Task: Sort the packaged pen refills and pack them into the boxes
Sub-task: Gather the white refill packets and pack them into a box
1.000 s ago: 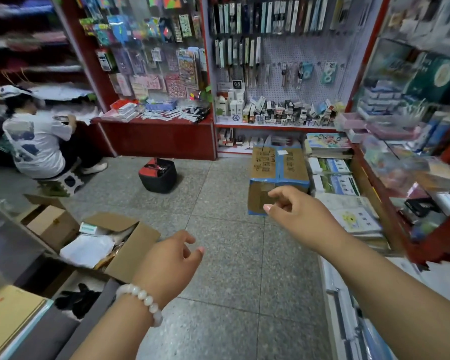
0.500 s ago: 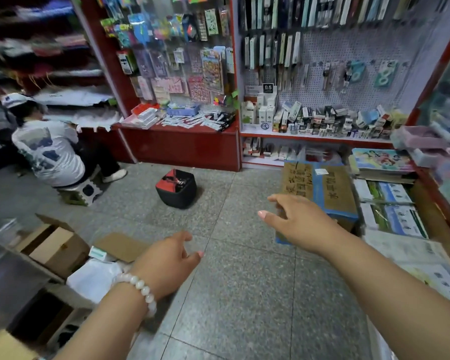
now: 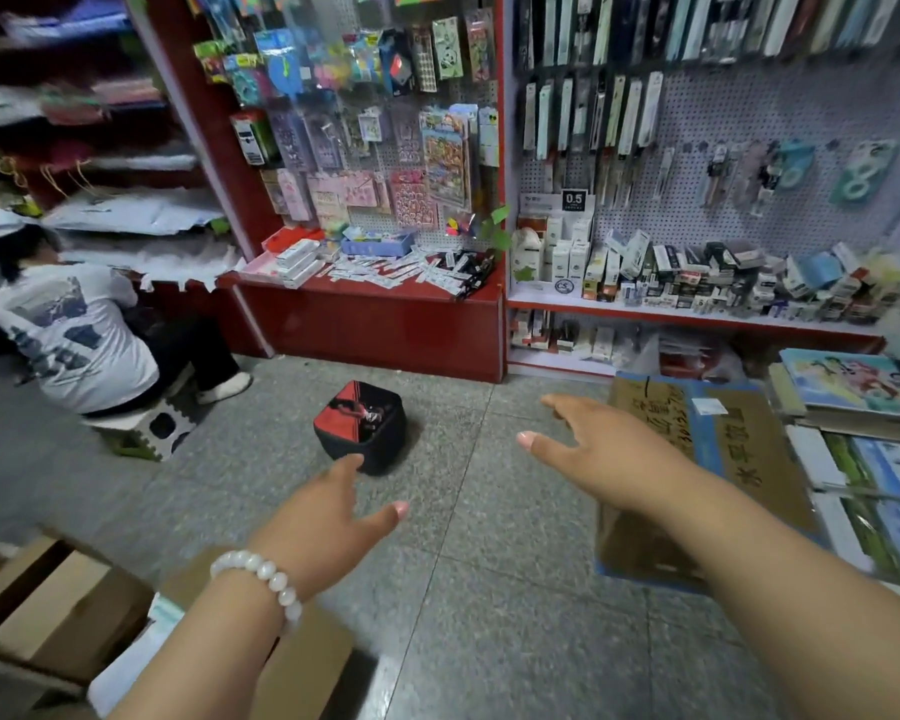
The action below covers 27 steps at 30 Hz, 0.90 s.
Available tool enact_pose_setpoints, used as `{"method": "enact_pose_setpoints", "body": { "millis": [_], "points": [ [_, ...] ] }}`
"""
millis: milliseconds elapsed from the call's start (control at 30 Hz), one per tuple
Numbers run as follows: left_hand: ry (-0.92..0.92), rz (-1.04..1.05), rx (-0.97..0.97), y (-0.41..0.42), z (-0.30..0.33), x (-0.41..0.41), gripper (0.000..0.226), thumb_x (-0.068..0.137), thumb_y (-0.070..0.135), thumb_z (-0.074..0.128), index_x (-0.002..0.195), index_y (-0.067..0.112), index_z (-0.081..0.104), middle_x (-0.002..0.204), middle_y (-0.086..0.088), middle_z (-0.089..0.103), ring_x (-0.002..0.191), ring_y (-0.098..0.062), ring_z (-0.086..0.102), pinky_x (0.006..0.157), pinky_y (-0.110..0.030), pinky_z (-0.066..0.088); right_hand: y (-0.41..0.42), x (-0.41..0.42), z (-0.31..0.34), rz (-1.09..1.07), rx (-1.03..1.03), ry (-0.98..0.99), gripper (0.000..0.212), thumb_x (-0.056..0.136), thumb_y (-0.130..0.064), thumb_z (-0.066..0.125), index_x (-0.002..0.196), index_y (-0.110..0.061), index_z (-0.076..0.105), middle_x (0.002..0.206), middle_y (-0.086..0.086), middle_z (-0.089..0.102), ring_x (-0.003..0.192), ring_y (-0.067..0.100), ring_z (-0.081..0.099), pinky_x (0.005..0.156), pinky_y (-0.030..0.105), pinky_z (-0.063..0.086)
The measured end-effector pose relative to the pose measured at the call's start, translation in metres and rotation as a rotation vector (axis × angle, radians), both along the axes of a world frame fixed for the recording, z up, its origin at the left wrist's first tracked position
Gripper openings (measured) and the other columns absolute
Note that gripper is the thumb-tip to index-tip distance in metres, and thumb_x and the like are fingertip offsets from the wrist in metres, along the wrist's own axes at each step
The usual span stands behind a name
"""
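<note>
1. Head view puts the packaged pen refills [image 3: 411, 270] on the red shelf ledge [image 3: 370, 298] straight ahead, a loose scatter of flat white packets lying at mixed angles, most with their long axis running roughly left to right along the ledge. More slim packs hang upright on the pegboard [image 3: 749, 163] to the right.
2. Small boxes [image 3: 697, 283] crowd the white shelf below that pegboard, to the right of the scattered packets; whether these are the boxes to fill I cannot tell.
3. Both hands are well short of the ledge, out over the speckled floor [image 3: 489, 589]. The packets lie forward and above both hands.
4. Left hand [image 3: 323, 517], with a white bead bracelet [image 3: 261, 579] at the wrist, is empty, its fingers loosely spread and pointing toward the ledge. It sits almost directly below the scatter, so I judge it has the straighter line there.
5. Right hand [image 3: 609, 449] is also empty and spread wide, thumb and fingers apart. It is further forward, but offset right of the scatter, so it would have to travel forward and leftward, or straight ahead for the boxes.
6. Between hands and ledge sits a red-and-black bag [image 3: 359, 426] on the floor; a closed cardboard carton [image 3: 718, 459] lies under the right forearm, and open cartons [image 3: 63, 605] sit low left.
7. A seated person [image 3: 68, 330] is at far left, well apart.
</note>
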<state>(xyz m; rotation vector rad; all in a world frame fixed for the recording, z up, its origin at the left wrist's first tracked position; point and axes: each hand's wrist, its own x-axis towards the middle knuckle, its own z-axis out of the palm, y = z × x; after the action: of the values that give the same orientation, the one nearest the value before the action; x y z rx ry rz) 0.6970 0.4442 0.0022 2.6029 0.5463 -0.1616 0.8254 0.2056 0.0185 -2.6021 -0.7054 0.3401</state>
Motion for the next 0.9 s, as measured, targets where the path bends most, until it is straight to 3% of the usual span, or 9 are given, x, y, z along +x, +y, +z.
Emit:
{"method": "enact_pose_setpoints", "body": {
  "millis": [233, 333, 433, 533, 667, 900],
  "points": [
    [-0.028, -0.023, 0.054, 0.103, 0.016, 0.119, 0.075, 0.084, 0.061, 0.051, 0.143, 0.024, 0.027, 0.127, -0.001, 0.054, 0.111, -0.018, 0.056, 0.082, -0.029, 0.047, 0.099, 0.109, 0.014, -0.011, 0.022, 0.014, 0.077, 0.086, -0.068, 0.039, 0.149, -0.027, 0.019, 0.153, -0.002, 0.032, 0.136, 0.017, 0.037, 0.106, 0.031, 0.033],
    [-0.017, -0.031, 0.037, 0.136, 0.016, 0.166, 0.073, 0.085, 0.06, 0.051, 0.144, 0.025, 0.026, 0.127, -0.001, 0.055, 0.111, -0.018, 0.056, 0.084, -0.029, 0.047, 0.134, 0.155, 0.015, -0.021, 0.033, 0.019, 0.076, 0.085, -0.068, 0.039, 0.148, -0.029, 0.02, 0.152, -0.003, 0.034, 0.134, 0.017, 0.04, 0.103, 0.031, 0.035],
    [-0.015, -0.03, 0.052, 0.165, 0.007, 0.211, 0.069, 0.087, 0.057, 0.05, 0.144, 0.026, 0.027, 0.122, 0.001, 0.058, 0.107, -0.016, 0.057, 0.082, -0.028, 0.048, 0.165, 0.202, 0.007, -0.02, 0.045, -0.014, 0.072, 0.086, -0.066, 0.04, 0.146, -0.029, 0.024, 0.142, 0.0, 0.046, 0.121, 0.017, 0.05, 0.09, 0.029, 0.042],
    [-0.018, -0.016, 0.064, 0.196, -0.005, 0.26, 0.063, 0.088, 0.055, 0.048, 0.141, 0.025, 0.031, 0.109, 0.005, 0.063, 0.096, -0.013, 0.06, 0.079, -0.029, 0.05, 0.195, 0.254, -0.006, 0.004, 0.052, -0.061, 0.066, 0.087, -0.063, 0.043, 0.143, -0.03, 0.029, 0.128, -0.003, 0.053, 0.109, 0.014, 0.053, 0.076, 0.024, 0.036],
    [0.007, 0.011, 0.029, 0.235, -0.018, 0.337, 0.05, 0.089, 0.05, 0.051, 0.131, 0.025, 0.042, 0.079, 0.007, 0.065, 0.072, -0.007, 0.06, 0.061, -0.025, 0.045, 0.229, 0.334, -0.016, 0.023, 0.109, -0.126, 0.062, 0.087, -0.058, 0.049, 0.141, -0.031, 0.033, 0.113, -0.007, 0.056, 0.103, 0.012, 0.053, 0.077, 0.024, 0.039],
    [-0.014, 0.063, -0.025, 0.296, -0.008, 0.465, 0.054, 0.09, 0.044, 0.052, 0.137, 0.022, 0.038, 0.075, 0.008, 0.066, 0.068, -0.002, 0.059, 0.058, -0.022, 0.041, 0.298, 0.486, -0.004, 0.047, 0.145, -0.105, 0.063, 0.085, -0.057, 0.052, 0.14, -0.032, 0.032, 0.104, -0.011, 0.054, 0.094, 0.011, 0.054, 0.081, 0.033, 0.049]
  ]
}}
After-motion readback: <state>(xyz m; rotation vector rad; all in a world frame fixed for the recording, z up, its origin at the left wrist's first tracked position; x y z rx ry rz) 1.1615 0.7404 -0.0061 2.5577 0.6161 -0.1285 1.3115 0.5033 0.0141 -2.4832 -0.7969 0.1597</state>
